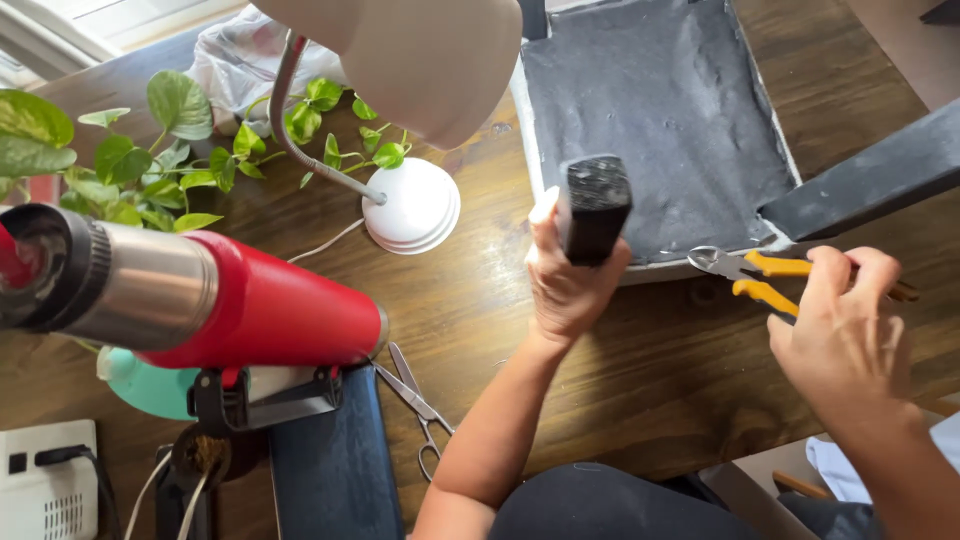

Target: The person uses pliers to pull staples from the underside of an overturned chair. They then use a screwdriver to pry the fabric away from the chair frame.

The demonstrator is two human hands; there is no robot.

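Left hand (567,285) gripping black chair leg (593,207), right hand (840,330) clasping yellow-handled pliers (752,276), handle ends hidden by fingers

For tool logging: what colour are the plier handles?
Yellow-orange handles on the metal pliers, in the right hand; head view.

Dark wooden table (600,390), white desk lamp (412,205)

No pkgs, labels, signs, screens — none visible.
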